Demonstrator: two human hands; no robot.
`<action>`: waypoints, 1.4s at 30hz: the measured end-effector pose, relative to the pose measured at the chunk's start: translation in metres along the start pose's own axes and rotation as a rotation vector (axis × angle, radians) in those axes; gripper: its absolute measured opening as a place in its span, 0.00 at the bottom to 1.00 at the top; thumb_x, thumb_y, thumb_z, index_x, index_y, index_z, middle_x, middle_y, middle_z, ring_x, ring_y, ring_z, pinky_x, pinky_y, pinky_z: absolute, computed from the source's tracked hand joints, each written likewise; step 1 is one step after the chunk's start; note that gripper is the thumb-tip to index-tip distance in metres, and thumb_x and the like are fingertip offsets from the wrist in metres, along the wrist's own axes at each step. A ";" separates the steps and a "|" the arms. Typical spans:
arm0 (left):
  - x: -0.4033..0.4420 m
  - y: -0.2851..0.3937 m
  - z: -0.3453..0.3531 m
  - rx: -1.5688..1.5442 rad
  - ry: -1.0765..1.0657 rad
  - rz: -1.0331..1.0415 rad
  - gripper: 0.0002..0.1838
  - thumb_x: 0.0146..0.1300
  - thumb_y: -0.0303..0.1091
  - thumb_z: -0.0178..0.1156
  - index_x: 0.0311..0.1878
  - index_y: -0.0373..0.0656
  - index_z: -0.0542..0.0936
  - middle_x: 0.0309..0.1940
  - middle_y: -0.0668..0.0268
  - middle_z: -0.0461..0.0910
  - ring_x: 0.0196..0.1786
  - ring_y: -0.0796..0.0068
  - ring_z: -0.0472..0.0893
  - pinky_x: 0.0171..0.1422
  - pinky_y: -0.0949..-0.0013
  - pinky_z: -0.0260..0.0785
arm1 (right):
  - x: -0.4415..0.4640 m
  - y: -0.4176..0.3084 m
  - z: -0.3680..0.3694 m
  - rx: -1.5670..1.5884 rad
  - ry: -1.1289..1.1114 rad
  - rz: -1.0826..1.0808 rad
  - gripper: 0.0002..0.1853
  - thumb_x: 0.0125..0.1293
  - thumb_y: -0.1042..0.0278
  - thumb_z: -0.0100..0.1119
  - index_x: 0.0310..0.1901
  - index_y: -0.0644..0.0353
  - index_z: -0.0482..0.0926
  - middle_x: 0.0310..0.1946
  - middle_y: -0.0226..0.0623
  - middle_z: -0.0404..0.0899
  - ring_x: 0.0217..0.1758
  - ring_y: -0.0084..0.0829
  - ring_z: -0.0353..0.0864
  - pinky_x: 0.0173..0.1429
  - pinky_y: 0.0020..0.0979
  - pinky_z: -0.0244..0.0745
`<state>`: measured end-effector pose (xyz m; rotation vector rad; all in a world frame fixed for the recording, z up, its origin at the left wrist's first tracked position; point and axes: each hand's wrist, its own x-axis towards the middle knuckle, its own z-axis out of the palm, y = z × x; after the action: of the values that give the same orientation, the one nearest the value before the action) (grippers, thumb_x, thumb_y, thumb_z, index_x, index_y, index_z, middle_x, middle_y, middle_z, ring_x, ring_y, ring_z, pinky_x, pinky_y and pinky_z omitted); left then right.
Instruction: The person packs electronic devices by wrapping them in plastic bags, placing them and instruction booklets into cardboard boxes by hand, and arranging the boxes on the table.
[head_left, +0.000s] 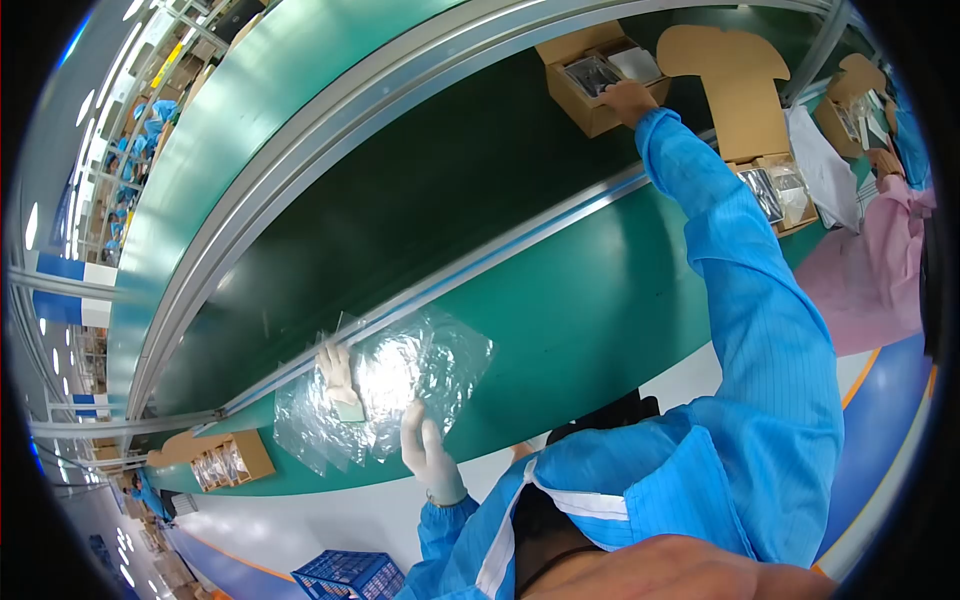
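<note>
My right hand point(630, 101) is bare and stretched far forward. Its fingers are closed on the near edge of an open cardboard box point(597, 117), which stands on the dark conveyor belt; the fingertips are partly hidden. Inside that box lie a dark item in clear wrap point(592, 74) and a white piece point(636, 64). Wearing a white glove, my left hand point(430, 458) is raised at the green table's near edge, fingers extended and holding nothing visible. Just beyond it, clear plastic bags point(450, 365) are spread out, with a white glove point(337, 368) lying on top.
A second open box point(775, 190) with its tall flap up stands at the right, beside white sheets point(825, 165). A co-worker in pink point(875, 260) is at the far right. Another box point(232, 460) sits at the left end, and a blue crate point(348, 576) is on the floor.
</note>
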<state>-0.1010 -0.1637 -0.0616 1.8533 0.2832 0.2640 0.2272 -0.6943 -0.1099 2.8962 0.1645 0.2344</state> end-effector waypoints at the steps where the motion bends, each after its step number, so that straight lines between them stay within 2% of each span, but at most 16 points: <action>1: 0.002 0.004 0.013 0.000 0.002 -0.005 0.15 0.59 0.22 0.49 0.48 0.28 0.75 0.52 0.51 0.75 0.58 0.60 0.72 0.65 0.63 0.59 | -0.003 -0.002 -0.005 -0.033 -0.025 -0.076 0.12 0.58 0.73 0.49 0.42 0.50 0.79 0.39 0.34 0.80 0.44 0.38 0.78 0.49 0.39 0.73; 3: 0.012 0.011 0.040 0.058 -0.139 0.264 0.15 0.60 0.23 0.50 0.49 0.29 0.75 0.52 0.51 0.75 0.58 0.60 0.72 0.66 0.63 0.59 | -0.012 -0.015 -0.015 -0.068 -0.043 -0.164 0.11 0.58 0.72 0.50 0.39 0.51 0.81 0.34 0.35 0.80 0.38 0.39 0.80 0.44 0.38 0.75; 5: 0.020 0.027 0.079 0.030 -0.256 0.297 0.15 0.60 0.25 0.52 0.49 0.31 0.76 0.53 0.51 0.74 0.59 0.58 0.72 0.66 0.62 0.59 | -0.043 -0.041 -0.020 0.038 0.153 -0.385 0.11 0.56 0.71 0.51 0.38 0.50 0.81 0.29 0.33 0.79 0.34 0.39 0.80 0.39 0.39 0.75; 7: 0.031 0.041 0.122 0.046 -0.364 0.318 0.17 0.60 0.30 0.56 0.52 0.37 0.76 0.58 0.50 0.71 0.62 0.52 0.68 0.67 0.58 0.57 | -0.088 -0.089 -0.056 0.079 0.017 -0.505 0.09 0.53 0.70 0.52 0.35 0.53 0.80 0.29 0.35 0.79 0.33 0.38 0.80 0.38 0.39 0.75; 11: 0.041 0.065 0.177 0.385 -0.404 0.587 0.26 0.59 0.41 0.58 0.60 0.45 0.71 0.68 0.49 0.56 0.70 0.43 0.52 0.72 0.50 0.42 | -0.186 -0.173 -0.123 0.290 0.083 -0.602 0.05 0.52 0.68 0.53 0.28 0.56 0.78 0.26 0.36 0.79 0.30 0.35 0.80 0.34 0.35 0.73; 15: 0.034 0.030 0.189 0.687 -0.465 0.662 0.29 0.59 0.48 0.56 0.62 0.48 0.69 0.67 0.52 0.58 0.70 0.41 0.51 0.71 0.44 0.39 | -0.235 -0.204 -0.153 0.559 -0.023 -0.555 0.04 0.51 0.69 0.55 0.28 0.57 0.75 0.27 0.39 0.75 0.35 0.38 0.77 0.36 0.38 0.72; 17: 0.032 0.030 0.180 0.686 -0.482 0.708 0.30 0.58 0.49 0.57 0.61 0.46 0.69 0.66 0.54 0.61 0.69 0.41 0.52 0.71 0.43 0.40 | -0.244 -0.189 -0.161 0.766 0.237 -0.235 0.06 0.52 0.67 0.58 0.28 0.59 0.75 0.31 0.41 0.76 0.36 0.42 0.77 0.36 0.39 0.72; 19: 0.031 0.026 0.179 0.666 -0.473 0.723 0.30 0.57 0.49 0.57 0.61 0.45 0.69 0.65 0.55 0.62 0.69 0.41 0.53 0.71 0.43 0.40 | -0.247 -0.159 -0.144 0.665 0.344 0.301 0.10 0.53 0.63 0.62 0.29 0.61 0.75 0.32 0.44 0.78 0.36 0.46 0.78 0.36 0.41 0.72; 20: 0.032 0.025 0.180 0.651 -0.450 0.739 0.30 0.57 0.49 0.57 0.61 0.44 0.69 0.65 0.55 0.62 0.68 0.40 0.53 0.71 0.43 0.40 | -0.250 -0.154 -0.140 0.661 0.340 0.302 0.10 0.53 0.63 0.62 0.29 0.61 0.75 0.32 0.44 0.78 0.36 0.46 0.78 0.36 0.41 0.72; 22: 0.032 0.024 0.179 0.646 -0.448 0.745 0.30 0.57 0.49 0.57 0.60 0.44 0.69 0.65 0.55 0.63 0.68 0.40 0.54 0.71 0.43 0.40 | -0.254 -0.150 -0.134 0.356 -0.164 0.439 0.12 0.55 0.60 0.61 0.32 0.61 0.77 0.30 0.45 0.79 0.34 0.47 0.79 0.34 0.42 0.73; 29: 0.031 0.020 0.180 0.668 -0.393 0.776 0.30 0.55 0.50 0.58 0.58 0.43 0.71 0.64 0.58 0.63 0.67 0.42 0.55 0.70 0.41 0.42 | -0.250 -0.149 -0.123 0.176 -0.225 0.293 0.08 0.53 0.64 0.57 0.25 0.58 0.81 0.24 0.43 0.80 0.30 0.47 0.80 0.35 0.44 0.75; 31: 0.033 0.021 0.179 0.679 -0.416 0.757 0.30 0.57 0.50 0.56 0.60 0.44 0.69 0.65 0.56 0.63 0.68 0.40 0.55 0.70 0.41 0.41 | -0.245 -0.144 -0.132 0.276 -0.188 0.266 0.08 0.53 0.67 0.53 0.25 0.60 0.80 0.23 0.46 0.79 0.30 0.48 0.79 0.35 0.44 0.74; 37: 0.032 0.017 0.180 0.643 -0.401 0.770 0.30 0.56 0.49 0.56 0.59 0.43 0.70 0.65 0.56 0.63 0.68 0.41 0.55 0.70 0.40 0.38 | -0.231 -0.125 -0.186 0.579 0.014 0.161 0.09 0.55 0.68 0.53 0.24 0.65 0.75 0.21 0.52 0.74 0.28 0.53 0.74 0.32 0.47 0.67; 39: 0.030 0.018 0.178 0.626 -0.347 0.767 0.31 0.59 0.50 0.56 0.62 0.41 0.68 0.64 0.54 0.64 0.68 0.46 0.58 0.70 0.41 0.42 | -0.235 -0.116 -0.202 0.606 0.081 0.073 0.10 0.57 0.69 0.55 0.22 0.66 0.71 0.19 0.51 0.71 0.23 0.50 0.72 0.28 0.43 0.64; 41: 0.023 0.040 0.170 -0.377 -0.652 0.228 0.36 0.61 0.51 0.55 0.67 0.39 0.61 0.63 0.53 0.63 0.67 0.53 0.61 0.70 0.49 0.50 | -0.248 -0.124 -0.228 0.763 0.114 0.105 0.11 0.58 0.71 0.55 0.23 0.67 0.69 0.17 0.48 0.67 0.20 0.45 0.69 0.26 0.38 0.62; 42: 0.018 0.057 0.163 -0.786 -0.824 0.056 0.41 0.61 0.50 0.56 0.70 0.39 0.52 0.63 0.53 0.63 0.66 0.59 0.63 0.68 0.58 0.56 | -0.253 -0.130 -0.235 0.805 0.142 0.060 0.11 0.58 0.72 0.55 0.22 0.67 0.68 0.16 0.46 0.66 0.19 0.40 0.68 0.25 0.36 0.61</action>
<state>-0.0279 -0.3207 -0.0535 1.0571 -0.4010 -0.3262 -0.0730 -0.5500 0.0479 3.6854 0.2411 0.4790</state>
